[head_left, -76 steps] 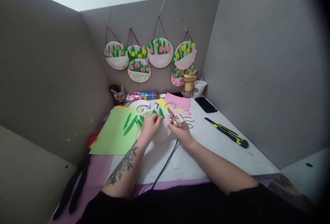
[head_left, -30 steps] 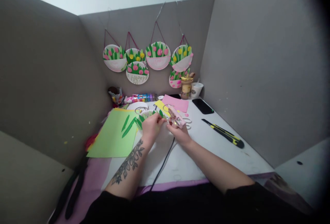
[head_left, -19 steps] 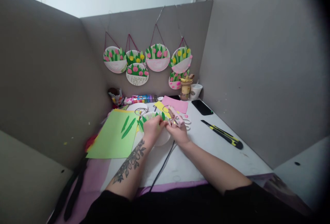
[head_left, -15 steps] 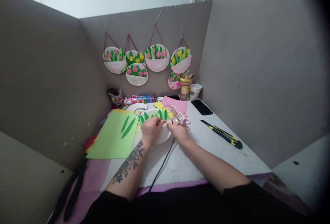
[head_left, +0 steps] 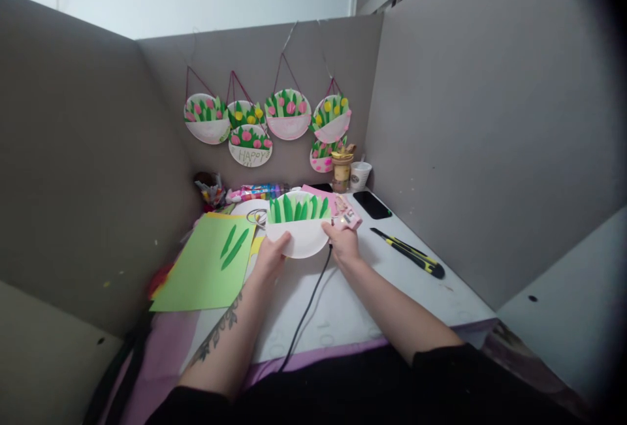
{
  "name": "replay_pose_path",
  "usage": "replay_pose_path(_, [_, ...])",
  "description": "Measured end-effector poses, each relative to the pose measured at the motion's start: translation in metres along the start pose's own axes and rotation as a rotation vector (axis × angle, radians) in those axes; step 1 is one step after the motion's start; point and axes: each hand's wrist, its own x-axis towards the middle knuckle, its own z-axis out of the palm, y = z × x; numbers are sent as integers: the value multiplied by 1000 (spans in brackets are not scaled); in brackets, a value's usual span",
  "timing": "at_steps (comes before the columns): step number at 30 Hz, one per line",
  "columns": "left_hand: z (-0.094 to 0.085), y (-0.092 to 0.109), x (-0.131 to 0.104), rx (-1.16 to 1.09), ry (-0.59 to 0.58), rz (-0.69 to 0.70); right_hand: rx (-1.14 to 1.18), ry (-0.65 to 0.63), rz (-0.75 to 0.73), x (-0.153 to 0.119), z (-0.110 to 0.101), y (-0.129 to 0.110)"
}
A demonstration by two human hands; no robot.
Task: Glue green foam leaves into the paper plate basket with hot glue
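A white paper plate pocket (head_left: 301,239) with dark and light green paper leaves (head_left: 300,208) standing in it is held up over the table. My left hand (head_left: 272,256) grips its lower left edge, thumb on the front. At the right edge, my right hand (head_left: 341,242) pinches the plate between thumb and fingers. A pink glue gun (head_left: 347,216) is just behind my right hand, and its black cord (head_left: 308,307) runs toward me. Two loose dark green leaves (head_left: 235,249) lie on light green paper (head_left: 203,275) to the left.
A black and yellow cutter (head_left: 414,255) and a phone (head_left: 372,204) lie on the right. Behind stand a white cup (head_left: 360,177) and a layered drink cup (head_left: 341,170). Several decorated plates, one of them (head_left: 288,126) pink-lettered, hang on the grey partition (head_left: 166,85).
My left hand has moved from the leaves at the plate's front to its lower left edge. The plate is now raised and faces me, with its leaves in full view. The camera view has shifted slightly.
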Motion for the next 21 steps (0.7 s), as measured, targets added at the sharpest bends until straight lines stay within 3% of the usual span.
replay_pose_path(4, [2, -10, 0, -22, 58, 99, 58, 14, 91, -11, 6, -1])
replay_pose_path(9, [5, -12, -2, -31, 61, 80, 122, 44, 188, -14, 9, -9])
replay_pose_path(14, [9, -3, -8, 16, 75, 76, 86, 65, 154, -2, 4, -10])
replay_pose_path(18, [-3, 6, -6, 270, 240, 103, 56, 45, 68, 7, -2, -6])
replay_pose_path(21, [-13, 9, -4, 477, 302, 144, 5, 29, 21, 7, -3, -3])
